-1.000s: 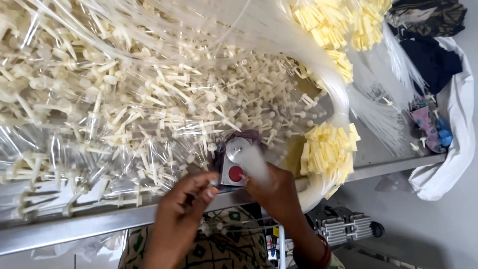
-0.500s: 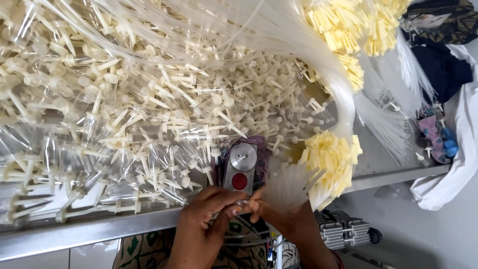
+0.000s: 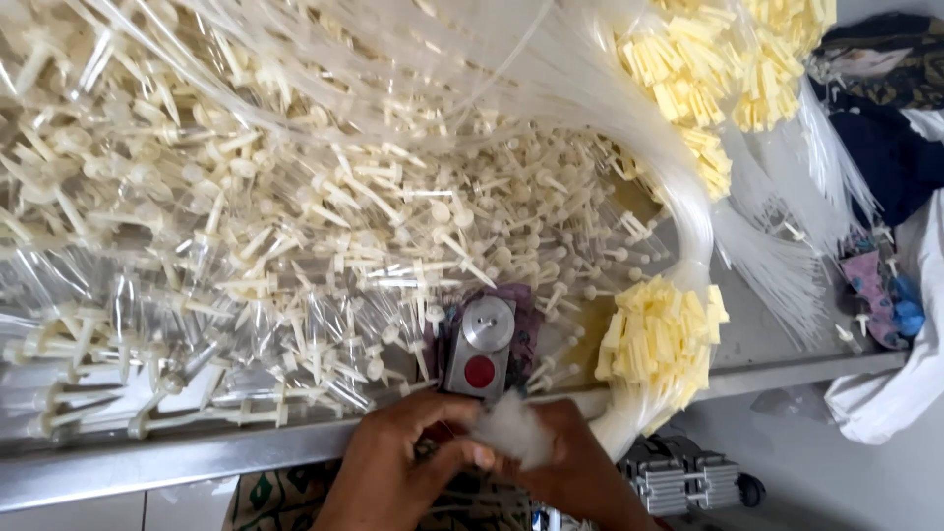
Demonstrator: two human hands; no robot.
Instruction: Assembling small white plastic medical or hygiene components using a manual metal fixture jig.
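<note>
Comparing with a second ago, we see both hands drawn in together at the near edge of the counter (image 3: 147, 462). The left hand (image 3: 393, 462) then reached toward the small metal device (image 3: 479, 346) with the round silver top and red button, and the right hand (image 3: 580, 467) held a pale tuft beside it. Now the two hands meet just below the device, fingers closed from both sides on a whitish fluffy tuft of thin clear strands (image 3: 513, 428). We judge the strands have been pulled off the device and are being bunched or pinched between the fingers.

The tuft is blurred, so we cannot tell whether it is loose fibre or the cut ends of the clear strands that sweep over the counter (image 3: 688, 206). The fingertips under it are hidden, and both wrists are cut off by the lower edge. The device's base sits among a heap of cream plastic pins (image 3: 295, 226), on something purple we cannot make out. Yellow block bundles (image 3: 664, 334) lie just right of it; more show at the top.
</note>
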